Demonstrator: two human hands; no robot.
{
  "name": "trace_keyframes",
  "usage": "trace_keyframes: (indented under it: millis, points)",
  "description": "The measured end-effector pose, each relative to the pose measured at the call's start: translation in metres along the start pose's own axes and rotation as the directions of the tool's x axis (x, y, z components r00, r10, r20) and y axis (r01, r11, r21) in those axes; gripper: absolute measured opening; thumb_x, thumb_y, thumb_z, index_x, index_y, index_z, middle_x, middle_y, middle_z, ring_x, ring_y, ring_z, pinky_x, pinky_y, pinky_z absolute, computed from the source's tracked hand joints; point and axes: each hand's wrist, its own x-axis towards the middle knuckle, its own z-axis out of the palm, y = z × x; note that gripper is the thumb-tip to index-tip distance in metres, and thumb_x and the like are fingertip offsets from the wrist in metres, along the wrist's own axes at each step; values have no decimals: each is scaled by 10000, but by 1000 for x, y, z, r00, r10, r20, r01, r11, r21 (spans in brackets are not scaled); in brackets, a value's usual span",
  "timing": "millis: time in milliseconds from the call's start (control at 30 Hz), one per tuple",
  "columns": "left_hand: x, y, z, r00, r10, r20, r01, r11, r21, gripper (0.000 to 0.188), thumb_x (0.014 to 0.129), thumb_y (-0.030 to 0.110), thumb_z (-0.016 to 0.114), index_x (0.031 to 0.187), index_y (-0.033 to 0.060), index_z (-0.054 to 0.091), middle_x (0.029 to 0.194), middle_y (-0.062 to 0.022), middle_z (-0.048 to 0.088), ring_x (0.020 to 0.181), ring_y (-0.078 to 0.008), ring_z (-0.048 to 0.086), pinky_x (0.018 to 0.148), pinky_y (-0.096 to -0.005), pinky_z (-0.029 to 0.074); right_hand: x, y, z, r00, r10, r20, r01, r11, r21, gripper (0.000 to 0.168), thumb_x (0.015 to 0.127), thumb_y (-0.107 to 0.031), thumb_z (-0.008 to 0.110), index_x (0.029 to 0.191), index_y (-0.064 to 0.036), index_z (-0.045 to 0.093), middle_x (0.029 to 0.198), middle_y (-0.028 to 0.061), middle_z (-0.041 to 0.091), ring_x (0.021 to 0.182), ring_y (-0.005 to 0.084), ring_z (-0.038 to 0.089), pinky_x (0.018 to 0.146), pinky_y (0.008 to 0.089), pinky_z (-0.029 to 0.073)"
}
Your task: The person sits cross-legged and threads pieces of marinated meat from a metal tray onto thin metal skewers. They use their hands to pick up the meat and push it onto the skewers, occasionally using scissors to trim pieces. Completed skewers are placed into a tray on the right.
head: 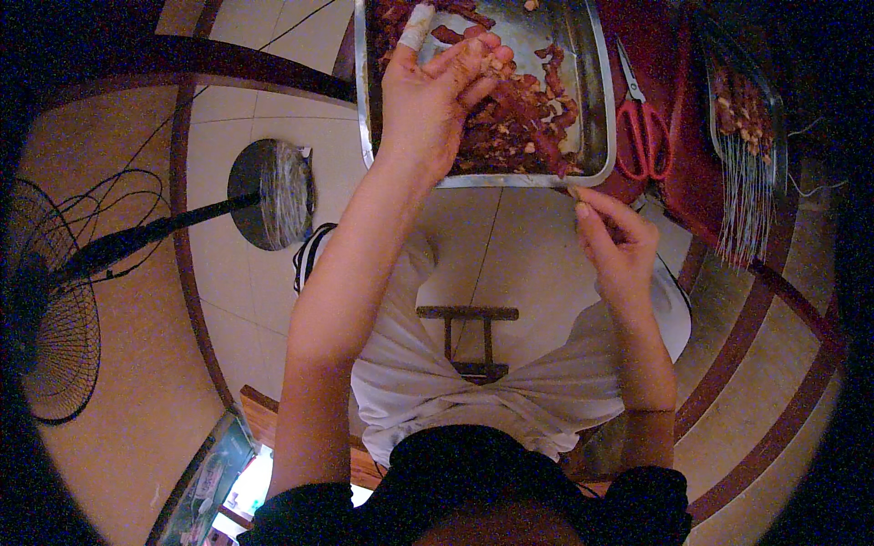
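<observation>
A metal tray point(610, 109) lies before me, holding many strips and chunks of reddish, sauce-coated raw meat point(505, 147). My left hand point(437, 102) is over the meat, palm partly turned up, with a white wrapping point(417, 27) around one finger. Its bent fingertips close around a small pale piece of meat point(497, 66). Just outside the tray's near right corner, my right hand point(621, 235) pinches thumb and forefinger around a thin object, too blurred to name. Red-handled scissors point(644, 140) lie right of the tray, blades pointing away from me.
At the far right, a second tray point(778, 102) holds meat threaded on thin skewers point(745, 205), their bare ends overhanging its near side. A small wooden stool point(468, 312) stands on the tiled floor between my legs. On the left are a standing fan point(61, 327) and its loose cable point(147, 174).
</observation>
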Motion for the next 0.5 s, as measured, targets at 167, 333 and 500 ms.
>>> trace_keyframes:
  millis: [167,333,500]
  points:
    - [-4,0,5,999,-34,38,31,997,67,655,891,102,578,1420,141,194,1143,-141,575,1007,-233,601,805,-331,531,-2,1,-2,1000,19,-11,-18,998,54,181,823,-54,635,993,-15,679,816,19,663,692,57,557,634,212,467]
    - [-2,9,16,993,-120,-18,119,991,-63,565,926,138,522,1404,109,222,1190,-151,549,1064,-253,571,850,-367,516,-3,-1,-4,1000,17,-19,-17,1000,9,183,823,-57,637,998,-25,680,800,12,653,665,50,541,607,206,456]
    - [2,16,11,999,-50,17,51,998,-45,506,934,117,499,1386,88,274,1223,-158,529,1089,-258,559,872,-364,509,-2,0,-4,1000,-26,-14,26,1000,-16,185,820,-64,645,997,-23,679,841,28,673,692,57,560,634,213,466]
